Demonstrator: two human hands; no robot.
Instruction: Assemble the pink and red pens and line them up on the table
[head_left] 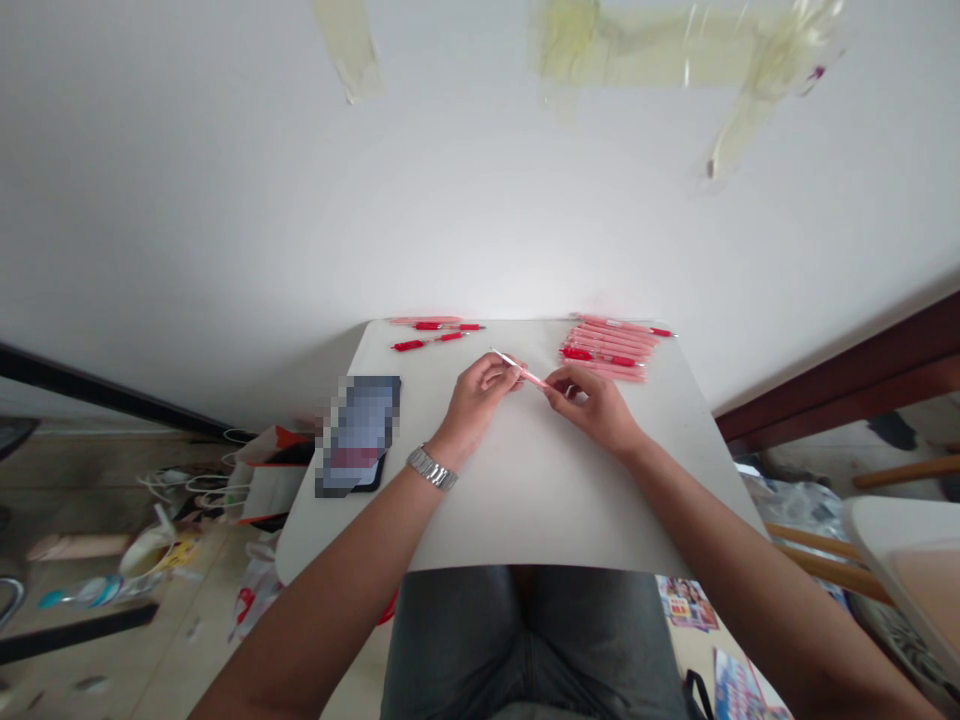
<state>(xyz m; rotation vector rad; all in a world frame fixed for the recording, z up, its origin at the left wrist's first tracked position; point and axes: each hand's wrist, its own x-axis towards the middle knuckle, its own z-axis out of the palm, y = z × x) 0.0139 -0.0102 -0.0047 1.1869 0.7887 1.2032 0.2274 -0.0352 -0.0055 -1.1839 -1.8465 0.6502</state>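
Both hands meet over the middle of a small white table (525, 500). My left hand (480, 392), with a metal watch on the wrist, pinches one end of a thin pink pen part (525, 374). My right hand (589, 400) pinches its other end. A white tip sticks out past my left fingers. A pile of several pink and red pens (609, 347) lies at the table's far right corner. Three red pens (435, 332) lie at the far left.
A phone (358, 432) lies on the table's left edge. A white wall stands right behind the table. Bags, cables and clutter cover the floor on the left (187, 500). A wooden chair (885, 540) and magazines (686, 603) are on the right.
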